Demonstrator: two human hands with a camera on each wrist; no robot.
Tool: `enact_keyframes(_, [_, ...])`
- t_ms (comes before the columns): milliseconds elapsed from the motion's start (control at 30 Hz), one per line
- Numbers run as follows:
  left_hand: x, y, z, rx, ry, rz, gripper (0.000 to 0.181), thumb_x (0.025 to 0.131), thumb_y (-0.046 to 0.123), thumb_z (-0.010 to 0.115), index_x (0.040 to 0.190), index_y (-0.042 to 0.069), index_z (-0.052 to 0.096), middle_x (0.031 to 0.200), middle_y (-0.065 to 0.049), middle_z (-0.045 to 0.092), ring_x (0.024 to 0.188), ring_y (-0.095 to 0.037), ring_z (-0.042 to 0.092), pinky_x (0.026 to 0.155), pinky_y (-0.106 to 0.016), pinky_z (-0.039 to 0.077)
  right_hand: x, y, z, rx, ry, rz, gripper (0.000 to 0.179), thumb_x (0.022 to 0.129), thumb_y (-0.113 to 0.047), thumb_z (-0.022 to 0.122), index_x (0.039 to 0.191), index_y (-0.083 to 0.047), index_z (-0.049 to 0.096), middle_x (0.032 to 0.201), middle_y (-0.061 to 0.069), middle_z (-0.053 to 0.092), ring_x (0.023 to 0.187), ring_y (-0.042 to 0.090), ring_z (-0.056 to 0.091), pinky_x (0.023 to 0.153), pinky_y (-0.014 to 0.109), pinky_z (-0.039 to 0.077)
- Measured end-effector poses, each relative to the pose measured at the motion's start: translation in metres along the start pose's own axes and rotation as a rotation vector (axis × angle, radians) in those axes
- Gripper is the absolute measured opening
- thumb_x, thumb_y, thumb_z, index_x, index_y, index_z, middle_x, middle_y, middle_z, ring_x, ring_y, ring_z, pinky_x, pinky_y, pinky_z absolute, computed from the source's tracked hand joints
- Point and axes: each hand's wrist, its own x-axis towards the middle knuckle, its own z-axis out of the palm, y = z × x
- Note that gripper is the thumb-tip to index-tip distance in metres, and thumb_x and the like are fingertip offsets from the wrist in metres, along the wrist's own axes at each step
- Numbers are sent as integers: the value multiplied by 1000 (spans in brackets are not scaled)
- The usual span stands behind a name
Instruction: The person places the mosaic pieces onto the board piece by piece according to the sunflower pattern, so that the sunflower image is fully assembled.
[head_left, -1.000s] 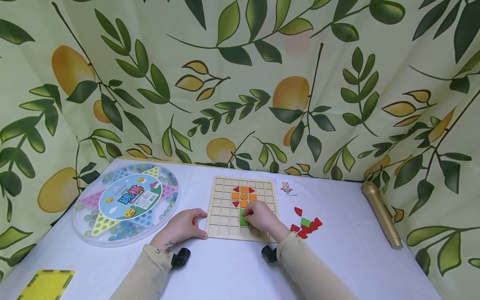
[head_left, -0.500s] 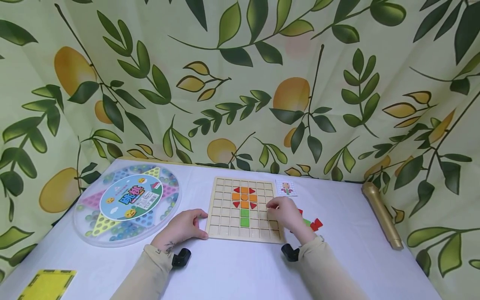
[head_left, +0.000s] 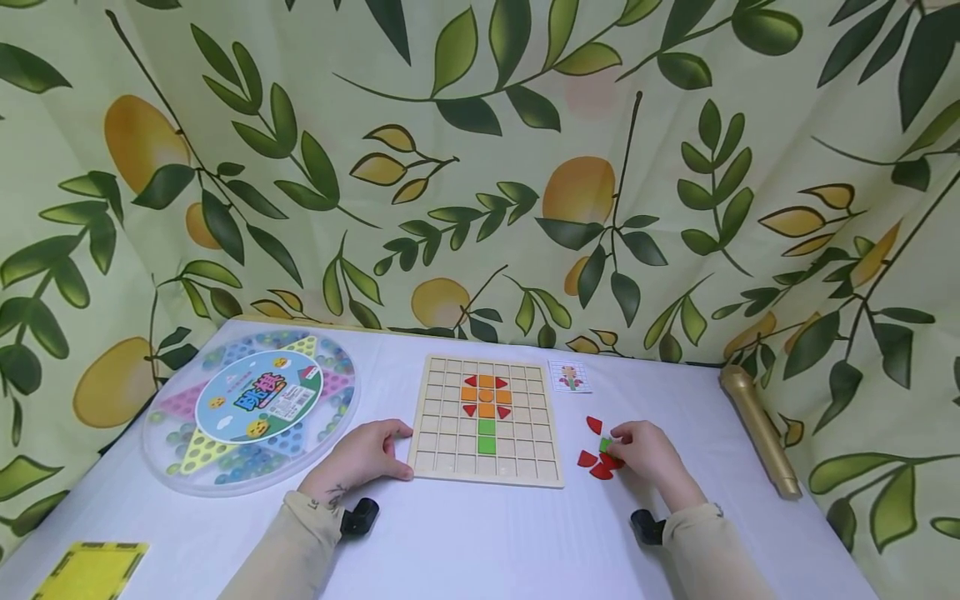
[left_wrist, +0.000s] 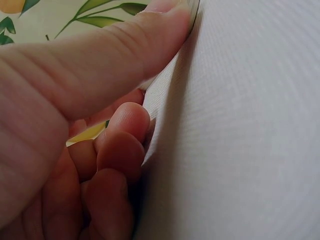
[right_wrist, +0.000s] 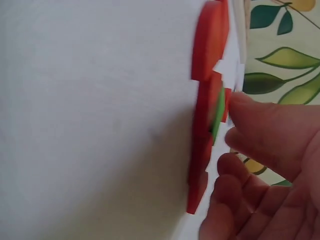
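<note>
Head view is showing a wooden grid board (head_left: 525,462) lying on the white-covered worktop (head_left: 465,542), nearer its far edge than its near one. The left hand (head_left: 360,452) is touching the board's left edge, thumb at the near-left corner, with thumb and forefinger standing wide apart rather than wrapping round it. Off the board's right edge, the right hand (head_left: 651,452) is hovering at a loose green tile (head_left: 604,446), thumb and forefinger leaving only a narrow gap. Right wrist view is showing nothing between them; whether a fingertip is touching the tile, I cannot tell.

Loose red pieces (head_left: 587,458) are crowding that tile, and it is seemingly leaning on some of them. A pinch closing there could be catching a red neighbour too, or scattering the heap toward the worktop's right edge. The black wrist camera (head_left: 647,527) is hanging low, so a flat sweep could be brushing pieces aside or knocking the board's near-right corner. Too hard a push at the left edge might be sliding the board rightward, nudging the picture card (head_left: 570,377) beside its far-right corner and perhaps jolting the orange tiles (head_left: 470,395) and green column (head_left: 487,445) out of their cells.
</note>
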Motion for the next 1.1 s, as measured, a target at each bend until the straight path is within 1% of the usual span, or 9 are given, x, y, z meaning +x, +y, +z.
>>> enact_keyframes(67, [0, 0, 0, -5, -1, -2, 57, 58, 17, 86, 110, 14, 63, 63, -2, 47, 56, -15, 42, 52, -25, 32, 0, 1, 3, -16, -8, -1, 30, 81, -11, 68, 108, 3, 65, 92, 13, 61, 81, 22, 51, 72, 36, 49])
enact_keyframes(200, [0, 0, 0, -11, 2, -8, 57, 58, 17, 86, 110, 14, 63, 63, -2, 47, 56, -15, 42, 53, -26, 32, 1, 1, 5, -13, -23, -3, 23, 80, -8, 68, 101, 3, 65, 87, 11, 59, 76, 21, 51, 68, 32, 49])
enact_keyframes(333, [0, 0, 0, -4, 5, -9, 57, 58, 17, 86, 110, 15, 63, 63, -2, 47, 56, -15, 42, 53, -26, 32, 2, 0, 5, 13, -36, -3, 17, 80, -6, 66, 92, 2, 59, 80, 10, 55, 73, 21, 49, 63, 29, 47])
enact_keyframes(533, [-1, 0, 1, -4, -1, -3, 56, 58, 17, 86, 110, 14, 63, 63, -2, 47, 56, -15, 41, 52, -26, 31, -2, -6, 2, 61, -41, -19, 17, 78, -7, 69, 84, -3, 53, 76, 9, 53, 70, 20, 48, 58, 28, 44])
enact_keyframes(600, [-1, 0, 1, -2, -2, -8, 57, 58, 18, 86, 110, 14, 63, 63, -2, 47, 56, -15, 42, 53, -26, 31, -5, -17, 2, 92, -35, -26, 16, 78, -8, 69, 83, -4, 54, 76, 8, 53, 70, 20, 49, 57, 27, 45])
enact_keyframes(733, [1, -1, 0, 6, -1, -3, 57, 58, 18, 86, 110, 14, 63, 64, -2, 48, 56, -15, 43, 53, -26, 32, -12, -51, 11, 155, -30, -115, 11, 78, -5, 68, 83, -5, 58, 76, 7, 56, 68, 19, 51, 56, 28, 45])
enact_keyframes(900, [1, -2, -1, 5, 1, 4, 57, 58, 18, 86, 110, 14, 63, 64, -2, 48, 56, -15, 43, 53, -26, 32, -17, -92, 37, 211, -115, -255, 6, 80, -2, 66, 81, -7, 63, 75, 3, 58, 71, 17, 51, 63, 28, 45])
enact_keyframes(1000, [2, -1, -1, 6, 1, -4, 57, 58, 18, 86, 109, 15, 63, 64, -2, 48, 56, -15, 43, 54, -26, 32, -20, -108, 52, 226, -176, -311, 5, 81, -3, 67, 80, -8, 64, 75, 2, 58, 73, 17, 51, 65, 27, 45])
enact_keyframes(1100, [1, 0, -1, 10, -3, -12, 57, 58, 18, 86, 110, 15, 63, 64, -2, 48, 56, -15, 43, 53, -26, 32, -21, -117, 64, 237, -214, -356, 5, 81, -2, 67, 79, -6, 64, 73, 2, 57, 70, 17, 51, 62, 28, 44])
